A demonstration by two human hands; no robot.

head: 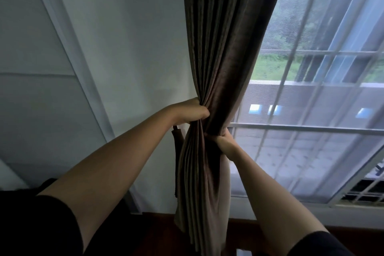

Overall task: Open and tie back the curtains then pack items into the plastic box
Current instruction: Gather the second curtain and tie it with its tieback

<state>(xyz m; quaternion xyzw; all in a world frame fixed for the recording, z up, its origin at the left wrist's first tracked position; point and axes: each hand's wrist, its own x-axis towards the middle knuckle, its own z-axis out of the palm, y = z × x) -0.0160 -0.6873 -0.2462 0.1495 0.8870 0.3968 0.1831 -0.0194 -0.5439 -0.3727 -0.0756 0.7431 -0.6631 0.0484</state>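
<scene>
A dark brown pleated curtain [220,52] hangs gathered into a narrow bunch at the left side of the window [311,89]. My left hand [192,111] grips the bunch from its left side at mid height. A little lower, my right hand [223,141] grips the curtain's right edge, fingers curled into the fabric. A matching brown tie-back strap [176,151] hangs loose against the wall just under my left hand. The plastic box is not in view.
A white wall [128,48] lies left of the curtain. A sheer white curtain covers the window with its white bars [291,128]. Dark wooden floor [158,226] shows below.
</scene>
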